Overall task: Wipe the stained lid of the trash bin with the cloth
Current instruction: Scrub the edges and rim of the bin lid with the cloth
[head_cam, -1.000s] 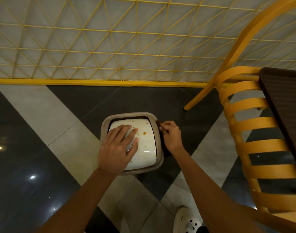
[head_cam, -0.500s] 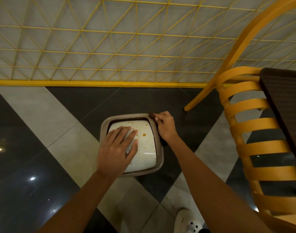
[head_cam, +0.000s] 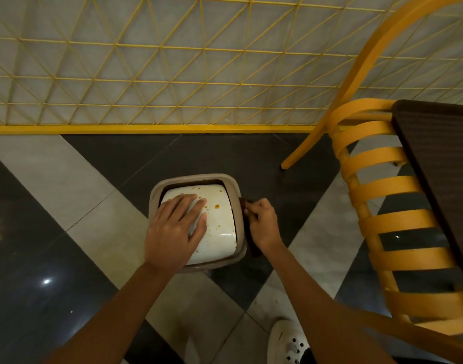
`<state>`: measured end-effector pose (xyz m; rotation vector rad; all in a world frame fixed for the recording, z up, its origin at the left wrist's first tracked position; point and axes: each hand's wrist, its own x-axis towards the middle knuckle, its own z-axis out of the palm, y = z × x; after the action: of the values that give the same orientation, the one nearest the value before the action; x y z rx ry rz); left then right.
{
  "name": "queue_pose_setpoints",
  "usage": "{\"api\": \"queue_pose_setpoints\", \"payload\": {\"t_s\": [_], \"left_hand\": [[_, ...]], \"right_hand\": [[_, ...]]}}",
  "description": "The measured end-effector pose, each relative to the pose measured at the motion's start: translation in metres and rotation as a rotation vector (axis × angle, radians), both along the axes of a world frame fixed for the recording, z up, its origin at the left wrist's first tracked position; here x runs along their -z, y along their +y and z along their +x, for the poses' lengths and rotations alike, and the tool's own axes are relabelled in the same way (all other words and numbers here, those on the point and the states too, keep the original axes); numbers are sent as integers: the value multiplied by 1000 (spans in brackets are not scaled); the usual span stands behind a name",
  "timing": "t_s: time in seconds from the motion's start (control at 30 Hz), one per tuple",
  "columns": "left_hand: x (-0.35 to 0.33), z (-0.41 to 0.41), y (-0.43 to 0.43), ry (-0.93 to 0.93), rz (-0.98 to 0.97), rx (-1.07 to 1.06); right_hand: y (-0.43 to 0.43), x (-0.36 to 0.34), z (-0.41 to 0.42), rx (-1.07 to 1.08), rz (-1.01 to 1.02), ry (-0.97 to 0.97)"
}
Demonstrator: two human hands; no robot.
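Note:
A small trash bin with a beige rim [head_cam: 196, 177] stands on the floor below me. Its white lid [head_cam: 220, 219] carries orange-brown spots and smears. My left hand [head_cam: 175, 227] lies flat on the lid's left half, fingers spread, covering part of it. My right hand [head_cam: 262, 222] is at the bin's right rim, closed on a dark brown cloth [head_cam: 251, 243] that presses against the rim's outer side and hangs down past it.
A yellow slatted chair [head_cam: 377, 195] stands close on the right, with a dark tabletop [head_cam: 440, 158] over it. A yellow wire grid fence [head_cam: 172, 74] runs along the far side. My white shoe [head_cam: 288, 342] is at the bottom. The floor has dark and light tiles.
My right hand with the cloth moved up to the rim's far right corner, then back down along the right rim. My left hand stayed flat on the lid.

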<state>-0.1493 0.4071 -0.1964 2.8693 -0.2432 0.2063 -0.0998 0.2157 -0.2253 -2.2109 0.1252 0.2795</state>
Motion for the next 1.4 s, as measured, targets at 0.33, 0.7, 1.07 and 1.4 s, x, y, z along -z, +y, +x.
{"api": "queue_pose_setpoints", "payload": {"t_s": [0.33,0.7,1.07,1.4], "left_hand": [[1,1,1,-27,2,10],[2,0,1,-13,8,13],[2,0,1,-44,10,2],[2,1,1,-57,1,3]], "right_hand": [[2,0,-20,125,18,15],[2,8,-79,282,73,51],[5,7,-70,282,82,1],[12,5,-28,260,74,-18]]}}
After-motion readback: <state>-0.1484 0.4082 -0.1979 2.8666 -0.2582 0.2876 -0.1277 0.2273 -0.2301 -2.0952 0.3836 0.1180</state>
